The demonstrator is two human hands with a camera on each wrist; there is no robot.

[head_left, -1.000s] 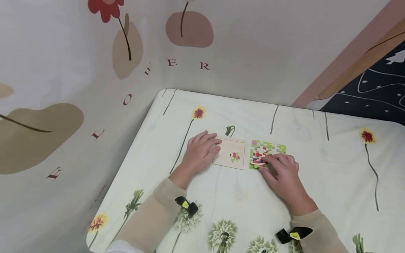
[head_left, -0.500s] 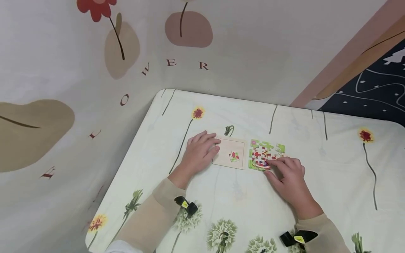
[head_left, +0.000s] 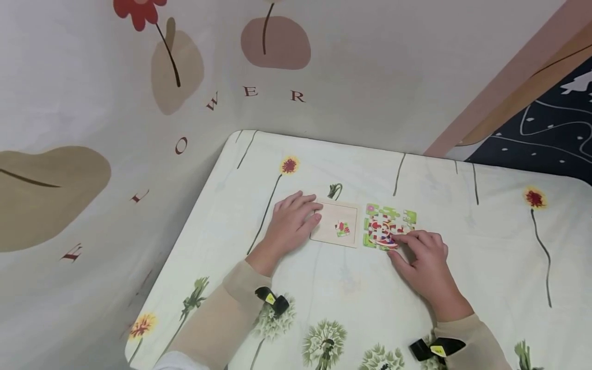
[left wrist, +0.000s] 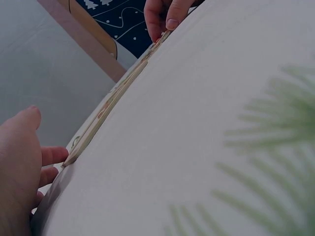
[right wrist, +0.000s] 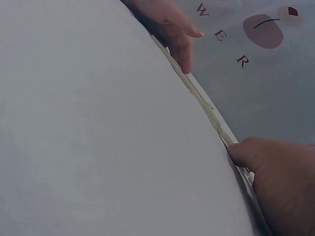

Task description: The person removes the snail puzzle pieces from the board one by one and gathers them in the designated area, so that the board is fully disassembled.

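Observation:
A shallow wooden puzzle tray lies on the table, with a small red, white and green puzzle piece inside it. My left hand rests on the tray's left edge, fingers loosely extended. Right of the tray, a colourful jigsaw of several pieces with a green border lies on the cloth. At its near right corner my right hand pinches a puzzle piece between thumb and forefinger; the fingers hide part of that corner. In the left wrist view, the right hand's thumb is low beside the pieces.
A white flowered cloth covers the table. A fabric wall with printed letters and flowers stands behind and to the left, and a dark patterned panel is at the right back.
My right hand has shifted right and slightly nearer, along with a red and purple puzzle piece, uncovering the jigsaw's right side. Over the last half second it barely moves. The left hand stays put.

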